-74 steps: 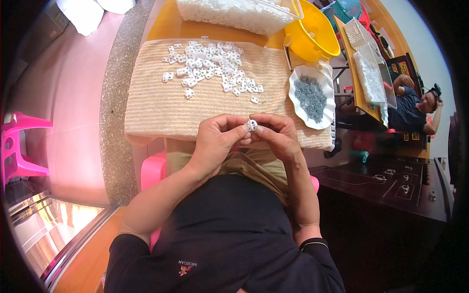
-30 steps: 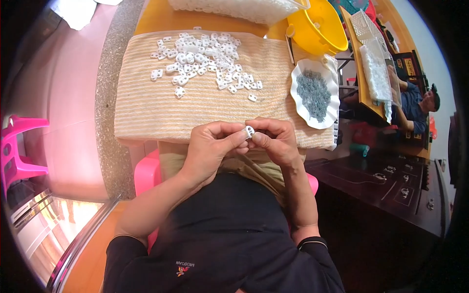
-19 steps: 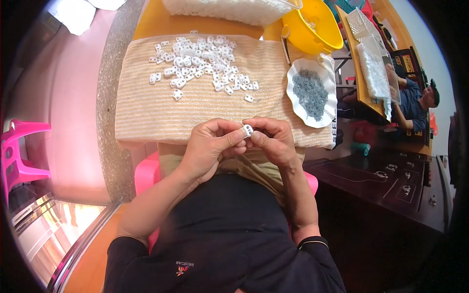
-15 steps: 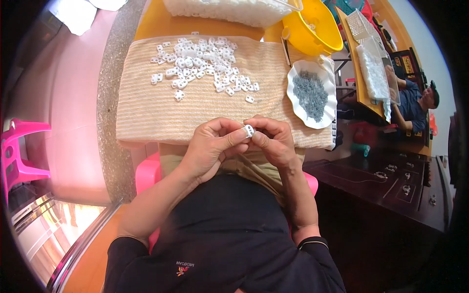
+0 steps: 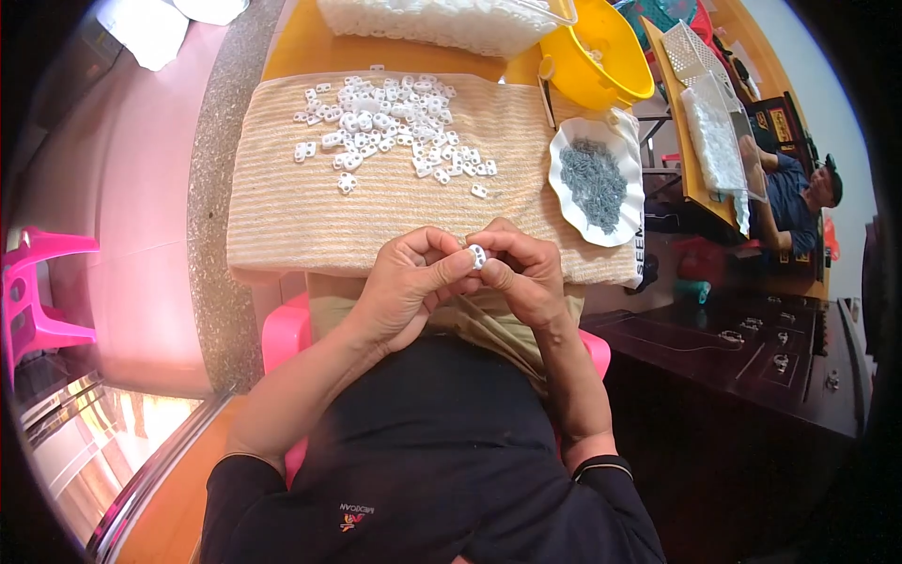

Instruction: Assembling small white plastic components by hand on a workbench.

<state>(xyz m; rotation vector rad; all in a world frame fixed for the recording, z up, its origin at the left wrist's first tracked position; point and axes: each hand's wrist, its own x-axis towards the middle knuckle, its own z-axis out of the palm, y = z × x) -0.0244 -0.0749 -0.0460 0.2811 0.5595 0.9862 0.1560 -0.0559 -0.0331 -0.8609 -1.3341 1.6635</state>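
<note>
A small white plastic piece with dark round holes [image 5: 477, 257] is pinched between my two hands, just past the near edge of the towel. My left hand [image 5: 411, 280] grips its left side between thumb and fingers. On its right side, the thumb and fingertips of my right hand [image 5: 528, 277] press against it; whether they also hold some smaller part is hidden. Beyond my hands, a loose heap of similar white pieces [image 5: 387, 117] lies on the striped beige towel [image 5: 291, 226]. To the right stands a white wavy-rimmed dish [image 5: 558, 180] of small grey parts [image 5: 594, 183].
A clear bin of white pieces [image 5: 432, 26] and a yellow basin [image 5: 615, 56] stand at the back, with a brush-like tool [image 5: 547, 89] beside the basin. At far right, another person [image 5: 799, 193] sits by a table with a white-filled bin [image 5: 716, 141]. A pink stool [image 5: 47, 291] stands left.
The white piece has turned slightly between my fingertips. Both hands stay in nearly the same place, and the view has shifted a little.
</note>
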